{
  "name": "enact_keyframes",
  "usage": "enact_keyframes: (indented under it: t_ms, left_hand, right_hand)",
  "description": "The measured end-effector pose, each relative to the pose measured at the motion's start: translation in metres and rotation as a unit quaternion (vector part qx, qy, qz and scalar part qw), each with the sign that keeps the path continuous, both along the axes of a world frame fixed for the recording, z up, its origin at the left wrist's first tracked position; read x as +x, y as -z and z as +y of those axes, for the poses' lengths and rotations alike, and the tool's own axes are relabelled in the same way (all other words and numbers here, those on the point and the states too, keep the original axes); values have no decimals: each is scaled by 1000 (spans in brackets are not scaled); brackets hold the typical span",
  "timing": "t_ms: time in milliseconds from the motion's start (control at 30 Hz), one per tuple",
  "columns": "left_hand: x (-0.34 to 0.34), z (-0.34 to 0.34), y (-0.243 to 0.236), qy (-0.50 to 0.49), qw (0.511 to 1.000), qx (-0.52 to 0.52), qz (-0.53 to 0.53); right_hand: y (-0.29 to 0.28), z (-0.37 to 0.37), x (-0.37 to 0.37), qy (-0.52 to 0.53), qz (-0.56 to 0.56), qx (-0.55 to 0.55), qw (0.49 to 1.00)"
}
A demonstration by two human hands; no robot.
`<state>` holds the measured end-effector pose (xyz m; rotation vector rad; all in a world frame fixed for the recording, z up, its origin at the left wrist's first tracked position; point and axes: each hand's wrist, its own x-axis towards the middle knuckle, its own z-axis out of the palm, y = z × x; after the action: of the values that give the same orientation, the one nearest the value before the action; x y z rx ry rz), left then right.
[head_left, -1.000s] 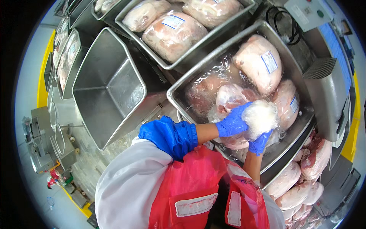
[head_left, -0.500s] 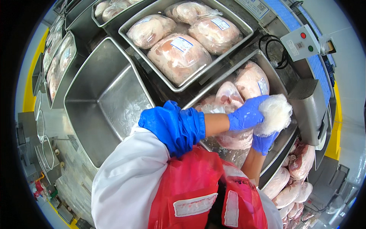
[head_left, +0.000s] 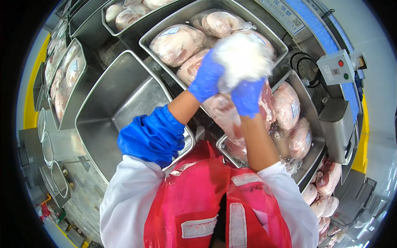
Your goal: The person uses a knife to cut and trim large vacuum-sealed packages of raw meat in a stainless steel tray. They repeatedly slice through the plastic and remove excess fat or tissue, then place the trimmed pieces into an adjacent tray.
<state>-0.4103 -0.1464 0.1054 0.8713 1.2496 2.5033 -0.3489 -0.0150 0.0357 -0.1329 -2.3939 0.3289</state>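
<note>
A whitish bunch of plastic bag (head_left: 243,56) is gathered up between my two gloved hands. My left hand (head_left: 207,77) closes round its left side, and my right hand (head_left: 249,97) grips it from below on the right. Beneath my hands hangs a large piece of raw pink meat (head_left: 224,110), apparently inside the bag; my right forearm covers part of it. It is over the near left end of the right steel tub (head_left: 317,159), where several more bagged pieces (head_left: 299,138) lie.
Another steel tub (head_left: 144,40) beyond my hands holds several bagged, labelled meat pieces (head_left: 177,44). A deep steel tub (head_left: 96,108) stands at my left. Unwrapped meat (head_left: 328,177) lies at the lower right. A switch box (head_left: 336,68) is mounted by the blue belt (head_left: 302,22).
Both hands have moved left and away from me with the bunched bag. The meat below it now hangs higher, partly out of the right tub. My view has shifted slightly.
</note>
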Motion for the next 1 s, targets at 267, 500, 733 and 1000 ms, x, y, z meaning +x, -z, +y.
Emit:
enact_keyframes:
  t_ms: [267, 500, 733, 1000]
  left_hand:
    - [-55, -62, 66, -61, 993, -101, 21]
    - [-70, -92, 97, -75, 959, -254, 101]
    - [-102, -62, 71, 126, 930, -143, -316]
    - [-131, -71, 100, 125, 884, -449, 49]
  right_hand:
    - [21, -88, -74, -153, 0, -352, 923]
    - [22, -100, -74, -176, -67, -248, 950]
    - [68, -62, -94, -189, -142, -665, 709]
    - [104, -44, -133, -162, -39, -938, 305]
